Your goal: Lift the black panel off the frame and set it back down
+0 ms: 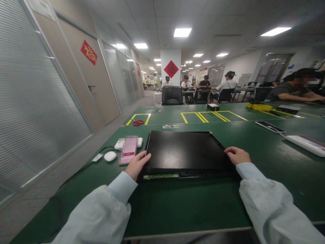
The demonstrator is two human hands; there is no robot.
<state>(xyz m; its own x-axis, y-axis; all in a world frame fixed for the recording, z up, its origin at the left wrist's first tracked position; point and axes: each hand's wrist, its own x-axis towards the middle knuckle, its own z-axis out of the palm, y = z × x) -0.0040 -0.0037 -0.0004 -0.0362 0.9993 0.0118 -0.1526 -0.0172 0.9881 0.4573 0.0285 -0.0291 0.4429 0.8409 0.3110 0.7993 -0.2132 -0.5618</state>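
Observation:
A black flat display panel (182, 149) lies in front of me, its near edge slightly raised over a thin black frame (200, 175). Along that frame's near side shows a strip of green circuit board (161, 176). My left hand (137, 165) pinches the panel's left edge, thumb on top. At the opposite edge, my right hand (238, 156) is closed on the panel with its fingertips. What lies under the panel is hidden.
Left of the panel are a pink-screened phone (129, 150), a white round case (110, 156) and a cable. Red-handled scissors (138, 122) and small parts (171, 126) lie beyond. Another phone (270, 127) and a white power strip (306, 145) are right. Several people sit further off.

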